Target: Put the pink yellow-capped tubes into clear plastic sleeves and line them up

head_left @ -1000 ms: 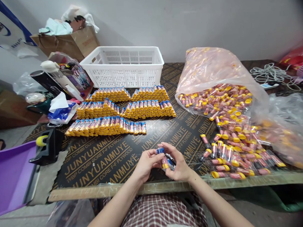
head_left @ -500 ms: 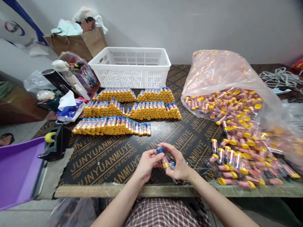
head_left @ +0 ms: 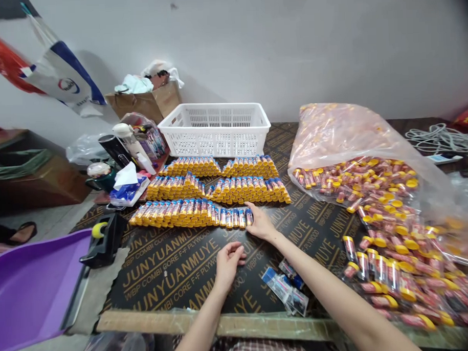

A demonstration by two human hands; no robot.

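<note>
My right hand [head_left: 260, 223] reaches forward to the right end of a short front row, its fingers on a small tube [head_left: 249, 216] with a dark blue top and yellow lower cap. This tube stands against several like it [head_left: 235, 218]. My left hand [head_left: 228, 264] rests lower over the board, fingers loosely curled and apart from the thumb, with nothing visible in it. Stacked rows of finished-looking tubes [head_left: 177, 213] lie behind and to the left. Small printed plastic packets [head_left: 284, 290] lie beside my right forearm.
At the back stands a white plastic basket [head_left: 217, 137]. On the right, a large clear bag [head_left: 340, 128] spills a heap of yellow-capped pink tubes [head_left: 397, 241]. A black tape dispenser [head_left: 106, 244], purple dustpan [head_left: 34, 295], tissue pack [head_left: 129, 192] and bottles [head_left: 131, 140] are on the left.
My hands have moved apart. The right one carried the blue-topped tube forward to the short row; the left let go and stayed near the front. The packets are now uncovered, and the view has shifted.
</note>
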